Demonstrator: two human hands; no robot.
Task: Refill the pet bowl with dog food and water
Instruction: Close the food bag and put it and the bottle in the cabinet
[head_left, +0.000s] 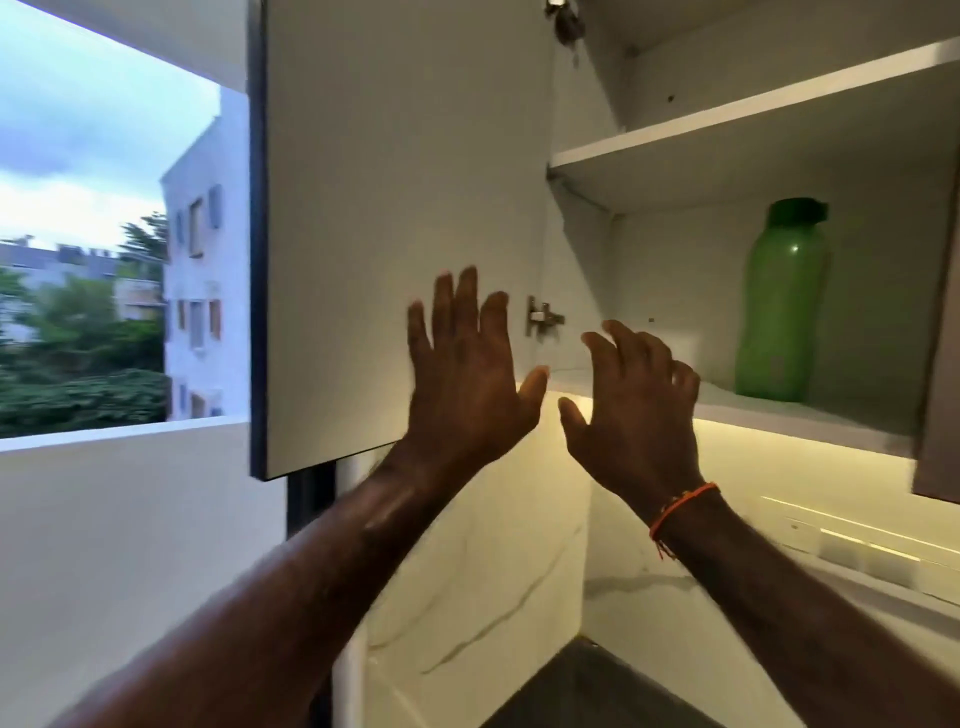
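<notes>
A green plastic bottle (782, 301) with a green cap stands upright on the lower shelf (800, 418) of an open wall cabinet, at the right. My left hand (467, 374) is raised with fingers spread in front of the inside of the open cabinet door (395, 182). My right hand (636, 410), with an orange thread on its wrist, is raised at the shelf's front edge, fingers loosely bent, holding nothing. It is left of the bottle and apart from it. No pet bowl or dog food is in view.
The upper shelf (727, 111) shows nothing on it. A second door edge (940, 364) hangs at the far right. A metal hinge (543, 317) sits between my hands. A window (104, 234) is at the left; a dark countertop (597, 686) lies below.
</notes>
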